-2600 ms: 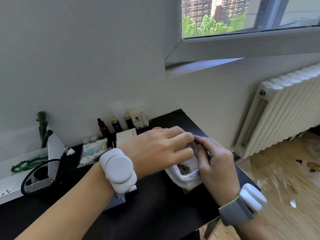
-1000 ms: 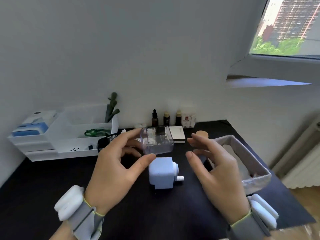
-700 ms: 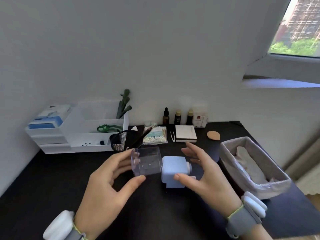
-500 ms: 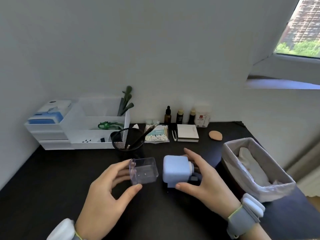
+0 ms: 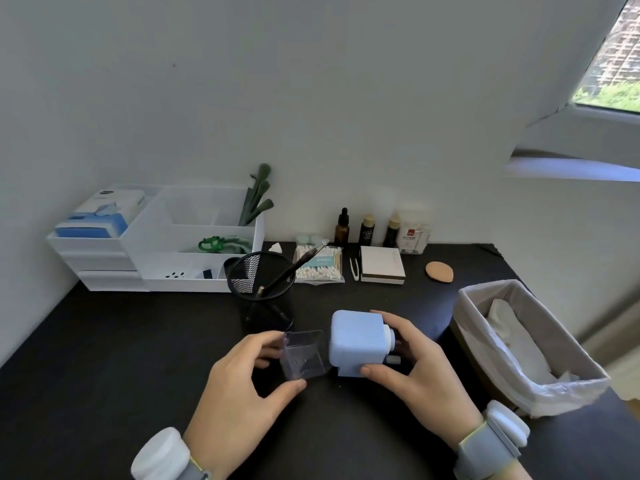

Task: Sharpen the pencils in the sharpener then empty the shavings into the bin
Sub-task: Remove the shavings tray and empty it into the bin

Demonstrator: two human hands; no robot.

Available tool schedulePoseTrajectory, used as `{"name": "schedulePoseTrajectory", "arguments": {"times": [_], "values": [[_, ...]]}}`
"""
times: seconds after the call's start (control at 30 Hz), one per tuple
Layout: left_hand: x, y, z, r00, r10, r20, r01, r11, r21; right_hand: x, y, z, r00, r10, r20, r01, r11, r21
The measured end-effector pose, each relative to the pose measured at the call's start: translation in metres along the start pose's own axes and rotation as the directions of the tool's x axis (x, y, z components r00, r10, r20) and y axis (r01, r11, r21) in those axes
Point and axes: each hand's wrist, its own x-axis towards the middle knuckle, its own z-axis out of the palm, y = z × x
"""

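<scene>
head view: left hand (image 5: pixel 239 386) grips the clear tray (image 5: pixel 303 355) betw thumb and fingers, just left of the blue sharpener (image 5: pixel 358 341), open end turned toward it, not yet slotted in. right hand (image 5: pixel 415 368) wraps the sharpener's right side by the crank, thumb on its near base edge, steadying it on the black desk (image 5: pixel 104 358). tray looks empty apart from a few specks, so shavings prob already dumped. bin (image 5: pixel 530 344), lined w/ a plastic bag, sits at the right desk edge, well apart from both hands; can't see shavings inside from here. mesh cup (image 5: pixel 259 278) w/ a pencil (image 5: pixel 294 268) leaning in it stands just beyond the tray. judging by this, sharpening and emptying look done; what's left is sliding the tray back into the sharpener. can't tell if that pencil has a fresh point.
</scene>
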Motion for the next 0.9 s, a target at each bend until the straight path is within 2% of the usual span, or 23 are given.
{"name": "schedulePoseTrajectory", "arguments": {"times": [0.47,0.9], "values": [[0.017,-0.002,0.012,0.984,-0.01,0.179,0.013,1.0,-0.013,0.001,0.004,0.0,0.998,-0.039,0.046,0.039,0.999,-0.008],[0.027,-0.002,0.028,0.974,-0.011,0.224,0.001,0.999,0.045,0.001,0.005,0.003,0.997,-0.067,0.034,0.068,0.998,-0.02]]}}
